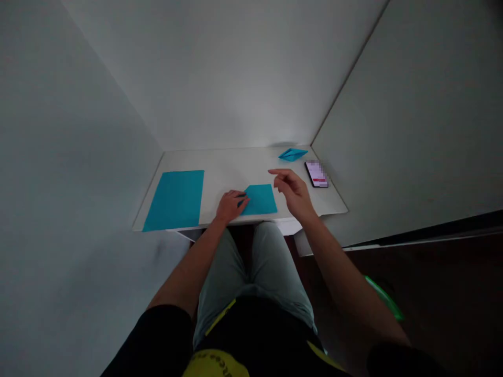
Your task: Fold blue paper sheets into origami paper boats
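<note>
A blue sheet of paper (262,199), folded small, lies near the front edge of the white table (236,165). Its upper left corner is slanted. My left hand (231,206) holds that paper at its left side, thumb and fingers on it, hiding part of the edge. My right hand (291,191) hovers just right of the paper, holding nothing. Its index finger points left and the thumb is apart from it; the other fingers are curled.
A larger flat blue sheet (176,200) covers the table's left end, reaching the front edge. At the back right sits a folded blue paper boat (293,154), with a phone (316,174) in front of it. Walls enclose the table at the back and sides.
</note>
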Tool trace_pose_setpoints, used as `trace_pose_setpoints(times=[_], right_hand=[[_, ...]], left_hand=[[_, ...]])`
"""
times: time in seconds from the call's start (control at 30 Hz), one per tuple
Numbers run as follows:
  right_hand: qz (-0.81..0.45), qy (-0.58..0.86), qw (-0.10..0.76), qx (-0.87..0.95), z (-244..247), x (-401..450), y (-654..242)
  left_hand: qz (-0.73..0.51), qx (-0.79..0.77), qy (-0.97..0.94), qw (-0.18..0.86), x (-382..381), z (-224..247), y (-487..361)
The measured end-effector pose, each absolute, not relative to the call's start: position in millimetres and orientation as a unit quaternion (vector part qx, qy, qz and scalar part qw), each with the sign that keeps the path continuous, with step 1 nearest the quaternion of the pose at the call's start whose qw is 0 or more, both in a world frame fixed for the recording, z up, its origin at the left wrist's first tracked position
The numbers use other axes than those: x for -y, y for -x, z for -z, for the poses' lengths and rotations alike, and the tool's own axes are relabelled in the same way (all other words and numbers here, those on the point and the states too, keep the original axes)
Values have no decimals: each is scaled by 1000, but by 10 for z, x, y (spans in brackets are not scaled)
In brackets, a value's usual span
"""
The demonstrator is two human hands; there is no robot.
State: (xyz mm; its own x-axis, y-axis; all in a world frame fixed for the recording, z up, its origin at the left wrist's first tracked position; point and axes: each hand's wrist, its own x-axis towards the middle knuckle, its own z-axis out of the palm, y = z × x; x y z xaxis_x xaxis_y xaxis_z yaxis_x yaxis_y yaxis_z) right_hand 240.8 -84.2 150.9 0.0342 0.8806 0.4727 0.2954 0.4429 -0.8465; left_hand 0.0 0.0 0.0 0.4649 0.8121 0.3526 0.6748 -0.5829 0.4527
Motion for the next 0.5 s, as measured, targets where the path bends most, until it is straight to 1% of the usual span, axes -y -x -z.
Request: trace_pose_setpoints(times=[0.03, 0.1, 0.2, 0.27, 0.37, 0.43, 0.5], right_hand=[[-276, 510, 536, 613, -1254, 674, -2505], [-272, 607, 462, 587, -779, 423, -2631], [-231, 677, 350, 605, -280, 254, -2688], [-186, 706, 284, 621, -114, 224, -2672], [-147, 725, 211, 638, -31, 205, -2626], [-138, 728, 192, 643, -21, 184, -2608], [-134, 727, 191, 645, -13, 156, -2609]], left_hand=[[-269, -436, -850, 126, -2, -7, -1], [-264, -433, -852, 130, -6, -19, -1], [-255, -435, -853, 134, -14, -22, 2], [-243, -433, -858, 134, -20, -12, 4], [-225, -429, -864, 136, -25, 15, 5], [-216, -427, -867, 137, -27, 31, 4], [-213, -425, -869, 139, -27, 41, 2]])
